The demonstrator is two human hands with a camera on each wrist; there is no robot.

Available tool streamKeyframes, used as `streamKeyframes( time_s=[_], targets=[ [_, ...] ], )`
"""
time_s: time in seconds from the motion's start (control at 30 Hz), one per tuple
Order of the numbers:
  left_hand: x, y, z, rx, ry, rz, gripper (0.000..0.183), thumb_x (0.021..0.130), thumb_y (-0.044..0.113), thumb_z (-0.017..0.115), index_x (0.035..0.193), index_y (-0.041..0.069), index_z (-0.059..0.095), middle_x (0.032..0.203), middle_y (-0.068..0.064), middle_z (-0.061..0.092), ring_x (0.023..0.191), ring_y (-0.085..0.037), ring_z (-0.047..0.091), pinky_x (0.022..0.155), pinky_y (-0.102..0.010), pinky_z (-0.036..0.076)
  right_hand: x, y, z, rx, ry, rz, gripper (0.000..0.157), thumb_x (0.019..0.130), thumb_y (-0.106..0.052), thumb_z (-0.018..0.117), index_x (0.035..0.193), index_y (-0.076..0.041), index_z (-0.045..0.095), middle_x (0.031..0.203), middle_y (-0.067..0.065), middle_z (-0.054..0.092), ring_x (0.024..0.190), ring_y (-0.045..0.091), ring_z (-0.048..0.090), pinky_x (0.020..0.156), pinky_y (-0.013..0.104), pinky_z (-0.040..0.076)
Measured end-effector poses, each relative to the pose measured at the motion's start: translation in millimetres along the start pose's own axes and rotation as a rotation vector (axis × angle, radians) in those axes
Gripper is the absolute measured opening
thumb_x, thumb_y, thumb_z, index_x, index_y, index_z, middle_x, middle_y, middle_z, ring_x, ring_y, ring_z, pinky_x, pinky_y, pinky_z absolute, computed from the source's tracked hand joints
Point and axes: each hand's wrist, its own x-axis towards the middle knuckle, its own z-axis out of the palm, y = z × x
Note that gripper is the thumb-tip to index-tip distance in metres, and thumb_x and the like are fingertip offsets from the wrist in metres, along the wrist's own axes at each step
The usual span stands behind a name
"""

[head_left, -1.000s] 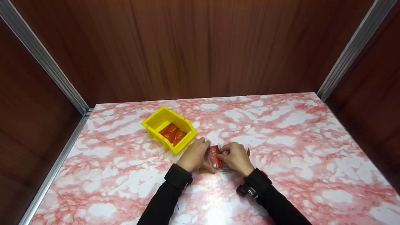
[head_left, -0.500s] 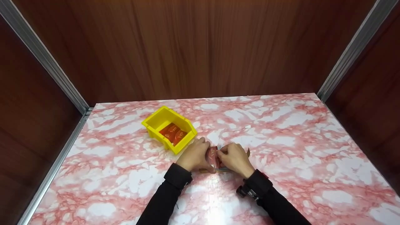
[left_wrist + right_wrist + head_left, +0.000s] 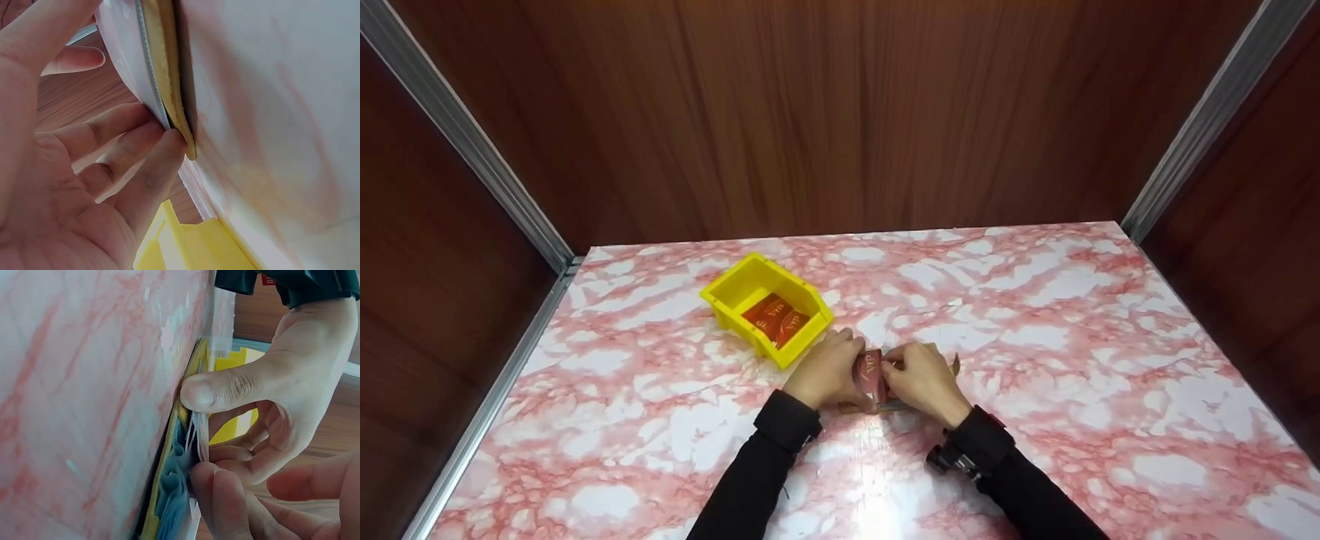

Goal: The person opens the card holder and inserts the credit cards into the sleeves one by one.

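A card holder (image 3: 895,406) with a tan-yellow cover lies on the table, seen edge-on in both wrist views. Clear bluish sleeves (image 3: 173,495) fan out inside its cover (image 3: 151,517). A red VIP card (image 3: 870,371) shows between the hands, with a pale sheen like plastic over it. My left hand (image 3: 826,373) grips the holder's left side, its thumb (image 3: 198,394) on the near edge and fingertips (image 3: 171,140) at the far edge. With thumb and finger, my right hand (image 3: 926,379) pinches the card's right edge; the exact contact is hidden.
A yellow bin (image 3: 721,296) stands just beyond the left hand, with several red VIP cards (image 3: 778,319) inside. The table (image 3: 1035,450) has a pink marbled top. Brown wood-grain panels (image 3: 855,120) with metal posts (image 3: 1200,112) enclose its back and sides.
The red card has shifted slightly left and looks paler, as if behind plastic. The right fingers have followed a little; the left hand has stayed in place.
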Motion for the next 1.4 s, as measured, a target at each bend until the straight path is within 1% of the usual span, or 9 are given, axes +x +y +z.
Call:
streamKeyframes(
  time_s=[0.13, 0.27, 0.37, 0.47, 0.67, 0.97, 1.17, 1.3, 1.4],
  targets=[
    [1.1, -1.0, -0.1, -0.006, -0.003, -0.003, 0.076, 0.059, 0.046, 0.1, 0.114, 0.007, 0.065, 0.108, -0.007, 0.06, 0.104, -0.026, 0.056, 0.095, -0.04, 0.052, 1.5, 0.5, -0.5, 0.009, 0.001, -0.023, 0.016, 0.088, -0.015, 0.068, 0.092, -0.012, 0.084, 0.092, 0.004, 0.079, 0.083, 0.023, 0.071, 0.081, 0.05, 0.052],
    [0.8, -1.1, -0.2, -0.009, -0.008, -0.009, 0.077, 0.058, 0.045, 0.1, 0.115, 0.007, 0.064, 0.11, -0.007, 0.061, 0.105, -0.026, 0.056, 0.096, -0.04, 0.052, 2.4, 1.5, -0.4, 0.011, -0.011, -0.016, 0.017, 0.088, -0.016, 0.068, 0.093, -0.012, 0.084, 0.094, 0.005, 0.08, 0.086, 0.024, 0.072, 0.085, 0.053, 0.051],
    [0.9, -1.0, 0.0, -0.012, -0.016, -0.021, 0.079, 0.059, 0.045, 0.1, 0.118, 0.007, 0.065, 0.112, -0.007, 0.061, 0.108, -0.026, 0.056, 0.098, -0.04, 0.052, 2.6, 2.4, -0.6, 0.019, -0.019, -0.004, 0.016, 0.089, -0.016, 0.068, 0.091, -0.013, 0.084, 0.093, 0.004, 0.079, 0.083, 0.022, 0.071, 0.09, 0.06, 0.048],
    [0.9, -1.0, -0.2, -0.015, -0.022, -0.028, 0.08, 0.058, 0.045, 0.1, 0.118, 0.007, 0.064, 0.112, -0.007, 0.06, 0.108, -0.027, 0.056, 0.098, -0.04, 0.051, 2.9, 3.2, -0.6, 0.03, -0.023, 0.002, 0.016, 0.09, -0.017, 0.068, 0.091, -0.014, 0.084, 0.089, 0.002, 0.079, 0.08, 0.019, 0.071, 0.091, 0.062, 0.047],
    [1.3, 0.1, -2.7, -0.013, -0.029, -0.038, 0.081, 0.058, 0.046, 0.101, 0.118, 0.007, 0.064, 0.11, -0.007, 0.059, 0.108, -0.028, 0.055, 0.099, -0.041, 0.051, 3.9, 3.8, -0.7, 0.057, -0.024, -0.035, 0.015, 0.092, -0.016, 0.07, 0.092, -0.009, 0.083, 0.087, 0.002, 0.079, 0.076, 0.016, 0.069, 0.077, 0.042, 0.054],
    [0.8, 0.8, -3.4, -0.028, -0.039, -0.045, 0.083, 0.059, 0.045, 0.1, 0.122, 0.007, 0.063, 0.112, -0.007, 0.06, 0.109, -0.027, 0.055, 0.099, -0.041, 0.051, 3.8, 4.2, -2.4, 0.077, -0.064, -0.046, 0.015, 0.093, -0.018, 0.073, 0.099, -0.007, 0.083, 0.077, 0.001, 0.075, 0.062, 0.01, 0.058, 0.063, 0.03, 0.044],
    [0.8, -0.1, -2.9, -0.031, -0.046, -0.046, 0.083, 0.058, 0.048, 0.1, 0.12, 0.007, 0.063, 0.11, -0.006, 0.059, 0.107, -0.026, 0.054, 0.097, -0.04, 0.051, 3.6, 4.8, -2.3, 0.078, -0.063, -0.071, 0.012, 0.093, -0.017, 0.073, 0.092, -0.01, 0.083, 0.072, 0.0, 0.072, 0.059, 0.011, 0.053, 0.06, 0.029, 0.038],
    [1.0, 0.0, -2.8, -0.042, -0.043, -0.041, 0.083, 0.057, 0.047, 0.101, 0.119, 0.007, 0.064, 0.11, -0.006, 0.059, 0.107, -0.026, 0.054, 0.097, -0.041, 0.051, 3.9, 5.1, -2.2, 0.079, -0.062, -0.08, 0.013, 0.093, -0.018, 0.073, 0.093, -0.01, 0.083, 0.077, 0.001, 0.074, 0.061, 0.011, 0.054, 0.062, 0.029, 0.04],
    [1.9, -0.1, -2.4, -0.036, -0.038, -0.035, 0.082, 0.058, 0.048, 0.1, 0.118, 0.007, 0.064, 0.109, -0.006, 0.059, 0.107, -0.026, 0.054, 0.098, -0.041, 0.051, 4.0, 4.9, -3.1, 0.081, -0.069, -0.091, 0.013, 0.093, -0.018, 0.073, 0.091, -0.009, 0.082, 0.073, 0.001, 0.072, 0.06, 0.011, 0.052, 0.06, 0.028, 0.039]
  ],
)
